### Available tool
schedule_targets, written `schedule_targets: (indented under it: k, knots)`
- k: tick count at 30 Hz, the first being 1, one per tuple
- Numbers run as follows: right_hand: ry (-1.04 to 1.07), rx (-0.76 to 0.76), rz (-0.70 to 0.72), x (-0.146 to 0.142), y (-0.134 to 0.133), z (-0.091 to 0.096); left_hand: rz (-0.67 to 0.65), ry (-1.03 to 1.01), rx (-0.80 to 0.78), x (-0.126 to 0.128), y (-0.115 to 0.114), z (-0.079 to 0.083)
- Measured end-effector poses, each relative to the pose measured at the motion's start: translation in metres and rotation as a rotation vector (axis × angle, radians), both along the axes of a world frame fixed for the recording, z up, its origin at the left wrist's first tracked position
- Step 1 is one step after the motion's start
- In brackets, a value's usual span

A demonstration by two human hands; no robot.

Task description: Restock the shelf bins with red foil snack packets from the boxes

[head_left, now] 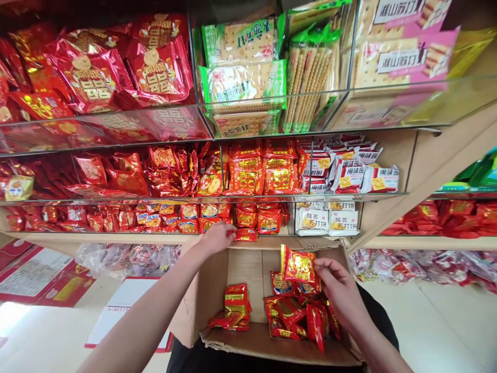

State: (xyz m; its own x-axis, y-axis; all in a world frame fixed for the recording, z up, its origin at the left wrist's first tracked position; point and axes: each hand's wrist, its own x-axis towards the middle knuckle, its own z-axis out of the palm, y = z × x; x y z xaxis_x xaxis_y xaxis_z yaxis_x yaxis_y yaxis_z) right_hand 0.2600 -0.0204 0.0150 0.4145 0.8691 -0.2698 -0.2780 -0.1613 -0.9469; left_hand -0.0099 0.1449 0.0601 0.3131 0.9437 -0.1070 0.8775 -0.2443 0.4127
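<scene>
An open cardboard box (217, 290) sits below me with several small red snack packets (289, 316) loose on its bottom. My right hand (337, 290) is over the box, its fingers pinched on a red and gold packet (298, 266) held upright. My left hand (218, 237) reaches to the lowest shelf, fingers closed on another red packet (245, 235) at the shelf's front edge. That shelf row (186, 216) is packed with similar red packets.
Glass-fronted shelves (272, 111) above hold red bags, green cracker packs and pink biscuit packs. White packets (326, 220) fill the lower right bin. Red cartons (42, 274) and bagged goods (128, 258) lie on the floor at left. Another shelf unit (458, 217) stands at right.
</scene>
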Motion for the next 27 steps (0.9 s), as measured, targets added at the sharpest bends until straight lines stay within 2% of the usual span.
schedule_targets:
  k: [4, 9, 15, 19, 23, 25, 27]
  knots:
    - [0.131, -0.025, -0.025, 0.003, -0.015, -0.008, 0.037, 0.059, -0.105, 0.002, 0.012, -0.012]
    - [0.178, -0.053, -0.062, 0.005, -0.024, -0.014, 0.094, 0.026, -0.142, 0.008, 0.018, -0.021]
    - [0.175, -0.118, -0.05, 0.006, -0.029, -0.024, 0.233, -0.19, -0.172, 0.027, 0.025, -0.025]
    - [0.2, -0.124, -0.014, 0.002, -0.033, -0.029, 0.288, -0.385, -0.095, 0.049, 0.025, -0.031]
    - [0.17, -0.082, 0.029, 0.0, -0.029, -0.017, 0.219, -0.487, 0.02, 0.062, 0.015, -0.037]
    - [0.062, -0.048, 0.081, -0.002, -0.014, -0.002, 0.178, -0.495, 0.052, 0.063, 0.01, -0.04]
    - [-0.075, -0.003, 0.134, -0.009, 0.011, 0.015, 0.168, -0.494, 0.061, 0.062, 0.009, -0.043]
